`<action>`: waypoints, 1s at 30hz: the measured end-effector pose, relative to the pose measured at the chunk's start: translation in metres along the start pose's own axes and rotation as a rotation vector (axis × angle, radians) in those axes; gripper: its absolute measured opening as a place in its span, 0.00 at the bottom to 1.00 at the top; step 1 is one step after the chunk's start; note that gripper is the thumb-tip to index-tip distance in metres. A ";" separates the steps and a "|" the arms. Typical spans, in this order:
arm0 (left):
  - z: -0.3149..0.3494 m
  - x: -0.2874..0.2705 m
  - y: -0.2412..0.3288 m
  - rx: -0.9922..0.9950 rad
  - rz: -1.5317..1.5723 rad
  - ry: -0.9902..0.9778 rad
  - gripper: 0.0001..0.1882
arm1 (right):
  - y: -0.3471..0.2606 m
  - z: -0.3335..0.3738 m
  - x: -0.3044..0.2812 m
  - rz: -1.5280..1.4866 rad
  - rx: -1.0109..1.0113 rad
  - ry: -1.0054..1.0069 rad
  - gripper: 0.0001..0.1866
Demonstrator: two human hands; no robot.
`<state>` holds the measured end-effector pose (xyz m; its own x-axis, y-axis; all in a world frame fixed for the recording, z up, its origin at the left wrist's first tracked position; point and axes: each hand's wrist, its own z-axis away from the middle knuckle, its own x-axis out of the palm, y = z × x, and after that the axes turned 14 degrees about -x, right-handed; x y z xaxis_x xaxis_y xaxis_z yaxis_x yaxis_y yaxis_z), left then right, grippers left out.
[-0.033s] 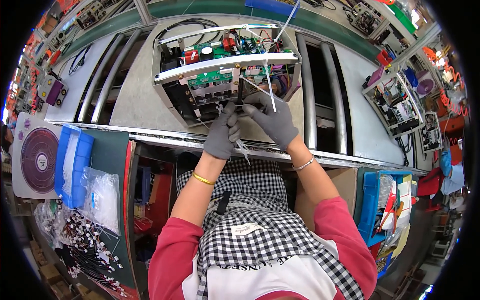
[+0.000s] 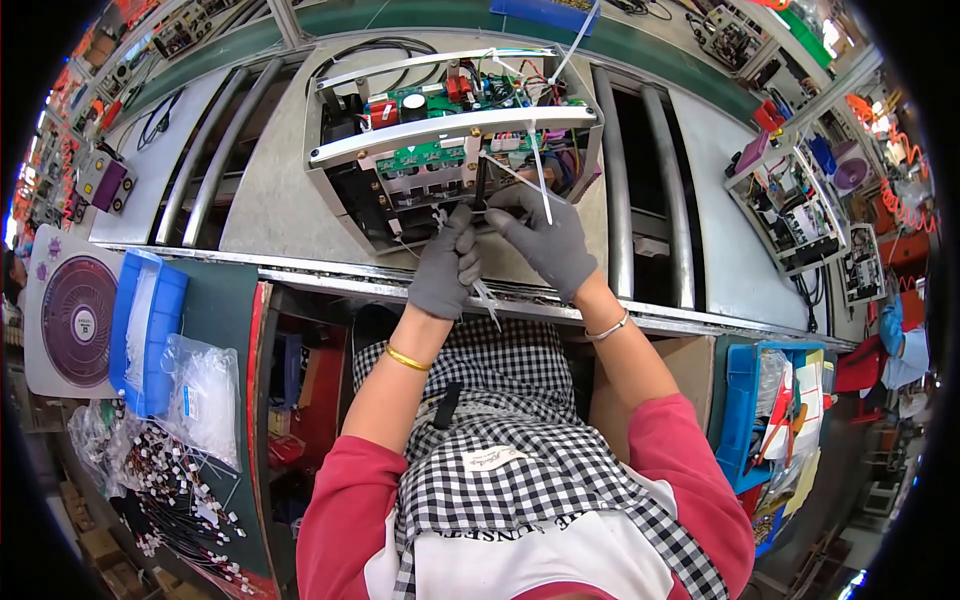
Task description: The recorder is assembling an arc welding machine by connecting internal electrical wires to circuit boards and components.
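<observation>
An open metal chassis [image 2: 350, 190] with green circuit boards [image 2: 430, 158], coloured wires and white cable ties stands on the grey line before me. Both my hands wear grey gloves and meet at its front opening. My left hand [image 2: 443, 268] pinches a thin white cable tie [image 2: 486, 293] whose tail hangs below the fingers. My right hand [image 2: 548, 238] is closed on a dark wire bundle [image 2: 480, 192] just inside the chassis. Another white tie [image 2: 538, 175] sticks up past its fingers.
Metal rails [image 2: 625, 180] run along the line. A second open chassis [image 2: 790, 205] sits far right. At my left are a blue tray [image 2: 145, 330], a plastic bag [image 2: 205, 395], black leads with white plugs [image 2: 170, 490] and a round purple fan grille [image 2: 75, 320]. A blue bin [image 2: 745, 420] is at my right.
</observation>
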<state>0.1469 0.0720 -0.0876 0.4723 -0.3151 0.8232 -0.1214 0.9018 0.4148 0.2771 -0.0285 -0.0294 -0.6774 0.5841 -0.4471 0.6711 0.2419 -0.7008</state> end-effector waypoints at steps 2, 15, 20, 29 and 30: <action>0.001 0.001 -0.001 0.008 -0.044 0.006 0.12 | -0.003 -0.001 0.000 0.003 0.034 -0.016 0.11; 0.034 0.041 0.003 0.053 -0.524 0.364 0.16 | 0.003 -0.001 -0.004 0.172 -0.195 -0.077 0.08; 0.025 0.012 0.018 0.069 -0.406 0.238 0.12 | -0.005 0.009 0.014 0.097 -0.307 -0.012 0.06; 0.026 0.072 0.034 0.634 -2.080 0.873 0.14 | 0.013 0.024 0.015 0.107 -0.237 0.011 0.08; 0.024 0.077 0.037 0.443 -2.212 0.976 0.15 | 0.012 0.024 0.016 0.100 -0.243 0.016 0.08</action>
<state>0.1576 0.0740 0.0007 0.1848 -0.0124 -0.9827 0.8429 -0.5122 0.1650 0.2669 -0.0351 -0.0578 -0.6009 0.6259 -0.4973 0.7882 0.3603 -0.4989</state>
